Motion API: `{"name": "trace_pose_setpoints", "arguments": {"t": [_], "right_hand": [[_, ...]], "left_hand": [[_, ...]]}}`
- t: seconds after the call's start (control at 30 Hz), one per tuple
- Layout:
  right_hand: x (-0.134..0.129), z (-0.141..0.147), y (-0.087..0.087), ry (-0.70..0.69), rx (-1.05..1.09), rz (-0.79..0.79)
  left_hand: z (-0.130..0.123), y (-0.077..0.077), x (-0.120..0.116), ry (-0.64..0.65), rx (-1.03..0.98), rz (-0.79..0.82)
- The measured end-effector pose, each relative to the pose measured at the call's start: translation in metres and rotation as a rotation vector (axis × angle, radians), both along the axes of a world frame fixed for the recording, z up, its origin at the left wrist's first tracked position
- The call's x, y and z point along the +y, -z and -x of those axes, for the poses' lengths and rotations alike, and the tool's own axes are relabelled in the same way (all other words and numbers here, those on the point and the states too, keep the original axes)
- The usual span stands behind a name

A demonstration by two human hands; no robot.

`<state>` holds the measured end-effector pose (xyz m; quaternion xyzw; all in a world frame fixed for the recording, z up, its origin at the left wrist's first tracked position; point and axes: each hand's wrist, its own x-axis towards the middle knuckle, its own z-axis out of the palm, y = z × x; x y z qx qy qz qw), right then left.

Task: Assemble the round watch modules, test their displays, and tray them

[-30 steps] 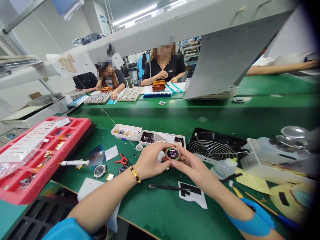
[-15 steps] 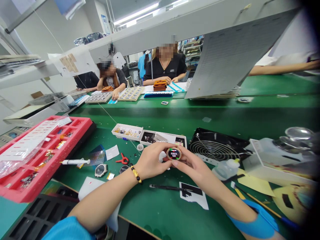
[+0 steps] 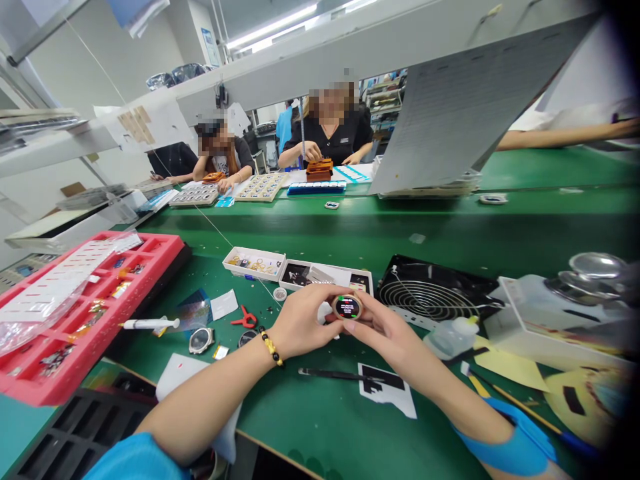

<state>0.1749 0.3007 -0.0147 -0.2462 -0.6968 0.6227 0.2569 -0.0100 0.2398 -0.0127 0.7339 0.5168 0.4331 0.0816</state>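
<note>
Between my two hands is a round smartwatch [image 3: 347, 307] with a lit dark screen showing small lines of text. The fingers of my left hand [image 3: 305, 320] close on its left side, and a beaded bracelet [image 3: 271, 346] circles that wrist. My right hand [image 3: 380, 328] grips the watch from the right, thumb at its lower edge. Black tweezers [image 3: 330, 375] lie below the hands, their tips over a white sheet with a black cutout [image 3: 395, 393]. Left of my hands rest a red clamp [image 3: 245, 317], another round watch [image 3: 201, 341] and a white syringe [image 3: 151, 324].
A pink foam tray [image 3: 165, 250] of small parts stands at left. Behind my hands are white parts boxes [image 3: 255, 263] and a black fan [image 3: 430, 290]. At right sit a plastic bottle [image 3: 453, 339] and a white box [image 3: 520, 333]. Two co-workers sit across the green bench [image 3: 280, 420].
My hands and the watch stay almost still. Across the bench, one co-worker's hand has risen onto the orange-brown block, and the other co-worker's hand has shifted slightly left.
</note>
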Motion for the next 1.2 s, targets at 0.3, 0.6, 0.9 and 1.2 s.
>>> {"name": "trace_pose_setpoints", "arguments": {"t": [0.3,0.6,0.9,1.2], "right_hand": [[-0.003,0.0043,0.0007,0.072,-0.05,-0.027],[-0.0049,0.0061,0.0014,0.118,-0.085,-0.048],[-0.0064,0.0065,-0.0042,0.105,-0.081,-0.039],[-0.0065,0.0049,-0.0029,0.116,-0.089,-0.06]], "left_hand": [[-0.0004,-0.0003,0.0,-0.005,0.006,-0.019],[-0.0018,-0.0008,-0.0004,-0.018,0.006,-0.001],[-0.0007,0.0011,0.0002,-0.005,0.002,0.001],[-0.0014,0.0003,-0.0004,-0.014,0.001,0.025]]}}
